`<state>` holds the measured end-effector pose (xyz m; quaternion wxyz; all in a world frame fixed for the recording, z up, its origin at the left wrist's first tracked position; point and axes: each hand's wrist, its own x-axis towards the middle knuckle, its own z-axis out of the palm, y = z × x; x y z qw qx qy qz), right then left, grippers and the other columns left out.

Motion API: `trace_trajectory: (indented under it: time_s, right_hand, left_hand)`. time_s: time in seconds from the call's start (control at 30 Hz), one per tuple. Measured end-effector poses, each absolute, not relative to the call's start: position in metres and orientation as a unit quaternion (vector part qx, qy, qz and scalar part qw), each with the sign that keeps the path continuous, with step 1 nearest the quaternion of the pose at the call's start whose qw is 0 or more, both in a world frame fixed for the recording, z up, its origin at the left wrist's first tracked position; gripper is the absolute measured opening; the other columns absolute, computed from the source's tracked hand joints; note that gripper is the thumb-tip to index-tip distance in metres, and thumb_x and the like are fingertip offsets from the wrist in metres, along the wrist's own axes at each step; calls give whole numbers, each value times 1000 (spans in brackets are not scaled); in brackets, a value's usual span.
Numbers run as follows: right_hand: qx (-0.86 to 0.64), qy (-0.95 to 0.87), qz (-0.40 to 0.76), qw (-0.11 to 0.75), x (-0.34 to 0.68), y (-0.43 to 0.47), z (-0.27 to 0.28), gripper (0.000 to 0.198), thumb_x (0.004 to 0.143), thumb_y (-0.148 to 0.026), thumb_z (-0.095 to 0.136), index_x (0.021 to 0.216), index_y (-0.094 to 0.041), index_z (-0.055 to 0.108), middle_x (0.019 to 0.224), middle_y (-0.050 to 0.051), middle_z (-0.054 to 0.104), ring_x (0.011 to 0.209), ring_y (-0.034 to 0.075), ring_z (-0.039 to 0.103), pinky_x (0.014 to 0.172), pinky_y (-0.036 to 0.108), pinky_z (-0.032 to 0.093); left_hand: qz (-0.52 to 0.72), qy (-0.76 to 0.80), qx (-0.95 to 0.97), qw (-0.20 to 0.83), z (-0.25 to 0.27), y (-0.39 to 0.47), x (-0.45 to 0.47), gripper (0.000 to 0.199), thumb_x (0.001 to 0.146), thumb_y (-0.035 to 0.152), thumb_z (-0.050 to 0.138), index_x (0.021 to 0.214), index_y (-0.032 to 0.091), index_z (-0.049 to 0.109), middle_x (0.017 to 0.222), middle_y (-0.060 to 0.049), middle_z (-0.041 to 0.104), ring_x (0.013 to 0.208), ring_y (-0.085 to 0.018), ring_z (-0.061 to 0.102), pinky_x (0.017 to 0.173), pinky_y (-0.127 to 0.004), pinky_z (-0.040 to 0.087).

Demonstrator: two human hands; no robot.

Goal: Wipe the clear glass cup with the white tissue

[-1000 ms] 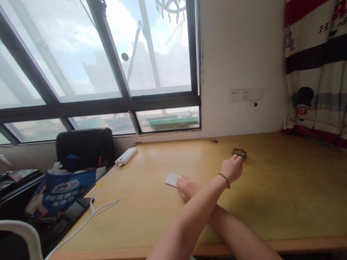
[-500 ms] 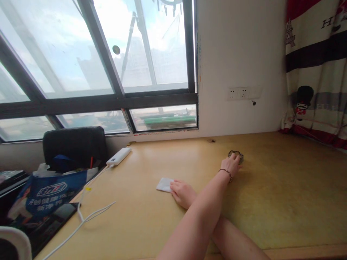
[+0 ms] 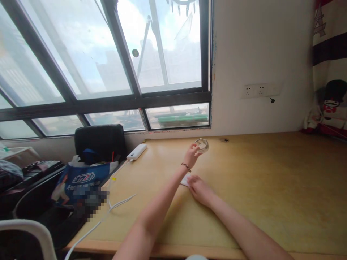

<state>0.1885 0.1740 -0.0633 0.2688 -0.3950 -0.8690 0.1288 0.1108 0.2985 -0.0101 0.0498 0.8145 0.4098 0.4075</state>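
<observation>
My left hand (image 3: 192, 153), with a braided bracelet at its wrist, grips a clear glass ashtray (image 3: 202, 145) by its near left side. The ashtray is tilted and seems lifted off the wooden table (image 3: 260, 195); its facets catch the light. Nearer to me, my right hand (image 3: 200, 188) presses a flat, folded white tissue (image 3: 185, 180) onto the tabletop. Fingers cover much of the tissue, and only its left part shows. The left forearm passes just left of it.
A white power bank (image 3: 137, 152) lies on the table's left edge, with a white cable (image 3: 110, 206) running toward me. Beyond that edge are a black chair (image 3: 99, 142) and a blue bag (image 3: 81, 184). A cable hole (image 3: 224, 140) is near the wall.
My left hand has carried the ashtray from the right to the left, uncrossing my forearms. My right hand stays on the tissue. The view has turned slightly left.
</observation>
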Motion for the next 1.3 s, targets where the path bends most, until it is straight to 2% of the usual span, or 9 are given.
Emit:
trace_trajectory:
  time_s: [0.17, 0.33, 0.53, 0.7, 0.8, 1.0, 1.17, 1.3]
  right_hand:
    - [-386, -869, 110, 290, 183, 168, -51, 26, 80, -13, 38, 100, -14, 54, 109, 10, 55, 109, 19, 42, 94, 33, 33]
    - [-380, -872, 122, 284, 186, 165, -48, 25, 81, -16, 39, 101, -16, 55, 111, 8, 54, 109, 18, 42, 96, 34, 32]
    - [-389, -867, 140, 279, 191, 160, -45, 26, 81, -19, 40, 103, -18, 55, 113, 7, 53, 110, 18, 42, 96, 33, 32]
    - [-391, -866, 141, 278, 190, 160, -45, 27, 81, -20, 39, 103, -18, 55, 113, 6, 53, 111, 17, 42, 96, 33, 32]
    - [-393, -866, 143, 274, 190, 160, -46, 28, 81, -20, 39, 104, -18, 55, 113, 6, 53, 111, 18, 42, 96, 33, 32]
    - [-396, -863, 150, 275, 191, 160, -46, 29, 82, -21, 39, 106, -18, 54, 115, 7, 52, 112, 17, 41, 97, 33, 31]
    - [-392, -863, 152, 281, 191, 160, -46, 28, 82, -21, 40, 105, -17, 55, 113, 7, 53, 111, 17, 41, 96, 32, 32]
    - [-392, -863, 152, 280, 191, 161, -46, 28, 81, -20, 40, 104, -17, 55, 113, 7, 53, 110, 17, 41, 96, 32, 32]
  left_hand:
    - [445, 500, 742, 32, -37, 308, -36, 16, 72, 18, 54, 88, 14, 55, 103, -8, 45, 64, -9, 50, 66, -30, 47]
    - [464, 565, 682, 11, -54, 315, -100, 16, 69, 17, 55, 85, 13, 55, 101, -7, 45, 61, -8, 47, 69, -30, 47]
    - [435, 618, 655, 7, -54, 313, -105, 17, 68, 19, 54, 85, 16, 56, 100, -6, 46, 80, -15, 51, 71, -28, 47]
    - [384, 608, 695, -3, -57, 310, -97, 16, 67, 18, 57, 83, 16, 58, 98, -5, 49, 69, -11, 54, 69, -24, 45]
    - [359, 604, 712, -11, -58, 310, -93, 19, 67, 19, 58, 86, 16, 58, 99, -6, 50, 70, -12, 54, 70, -24, 44]
    - [334, 626, 704, -24, -60, 307, -85, 31, 71, 22, 54, 102, 18, 51, 108, -7, 47, 66, -11, 53, 72, -27, 44]
    - [352, 582, 731, -57, -66, 311, -79, 28, 76, 22, 47, 104, 17, 48, 101, -7, 52, 82, -17, 54, 76, -29, 44]
    - [371, 544, 753, -20, -72, 320, -80, 31, 77, 15, 42, 108, 15, 44, 100, -8, 53, 87, -17, 54, 80, -32, 44]
